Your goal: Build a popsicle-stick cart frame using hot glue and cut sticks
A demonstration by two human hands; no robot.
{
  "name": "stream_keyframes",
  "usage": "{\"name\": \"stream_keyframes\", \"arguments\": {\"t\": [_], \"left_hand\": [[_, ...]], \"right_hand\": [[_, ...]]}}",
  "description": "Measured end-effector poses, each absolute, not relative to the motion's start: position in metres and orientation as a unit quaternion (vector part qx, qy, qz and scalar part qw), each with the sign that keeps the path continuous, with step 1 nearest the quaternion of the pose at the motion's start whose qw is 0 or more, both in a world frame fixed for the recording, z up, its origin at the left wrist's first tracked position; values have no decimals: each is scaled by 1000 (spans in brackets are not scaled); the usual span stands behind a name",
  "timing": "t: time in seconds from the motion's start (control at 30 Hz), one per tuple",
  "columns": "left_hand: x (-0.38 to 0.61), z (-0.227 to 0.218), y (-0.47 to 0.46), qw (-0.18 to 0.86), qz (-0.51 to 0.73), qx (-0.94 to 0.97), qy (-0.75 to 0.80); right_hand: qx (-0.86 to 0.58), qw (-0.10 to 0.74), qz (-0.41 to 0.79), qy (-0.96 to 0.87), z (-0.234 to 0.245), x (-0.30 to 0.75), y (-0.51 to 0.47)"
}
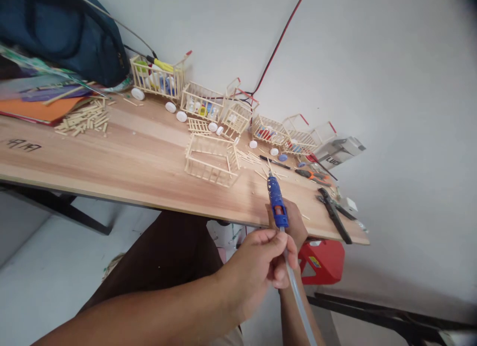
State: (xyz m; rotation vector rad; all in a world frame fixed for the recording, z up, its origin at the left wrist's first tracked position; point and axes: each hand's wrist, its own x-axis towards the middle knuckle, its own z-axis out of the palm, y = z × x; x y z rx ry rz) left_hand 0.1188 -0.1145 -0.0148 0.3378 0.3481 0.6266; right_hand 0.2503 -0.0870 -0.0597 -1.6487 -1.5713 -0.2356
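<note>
A blue glue gun (276, 199) points away from me over the table's front edge, and my right hand (296, 224) is wrapped around its grip from below. Out of the gun's back end runs a long translucent glue stick (298, 296). My left hand (266, 254) pinches that stick between thumb and fingers just behind the gun. Beyond the hands, to the left, an open frame of thin wooden sticks (210, 169) lies on the table (130, 162). Loose thin sticks (250, 157) and a black pen (275, 162) are near the nozzle.
Several small stick-built carts (158, 82) with round wheels stand along the wall. Cut stick pieces (85, 118) are piled at the left by an orange folder (40, 110) and a dark blue bag (63, 33). Orange-handled pliers (313, 176) and a black cutter (333, 216) lie at the right.
</note>
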Motion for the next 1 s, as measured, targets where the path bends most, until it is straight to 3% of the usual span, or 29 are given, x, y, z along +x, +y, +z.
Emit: {"name": "stream_keyframes", "arguments": {"t": [0.37,0.57,0.83,1.0], "left_hand": [[110,-21,-112,916,308,198,164],[111,-22,-115,905,331,204,171],[110,-25,-107,915,324,145,193],[109,-32,-109,934,291,167,119]], "right_hand": [[-683,355,-112,-628,-60,245,-89],[-712,387,-86,-579,-63,241,-91],[-735,354,-52,-576,-58,230,-88],[-753,381,-52,-534,-65,236,-83]]}}
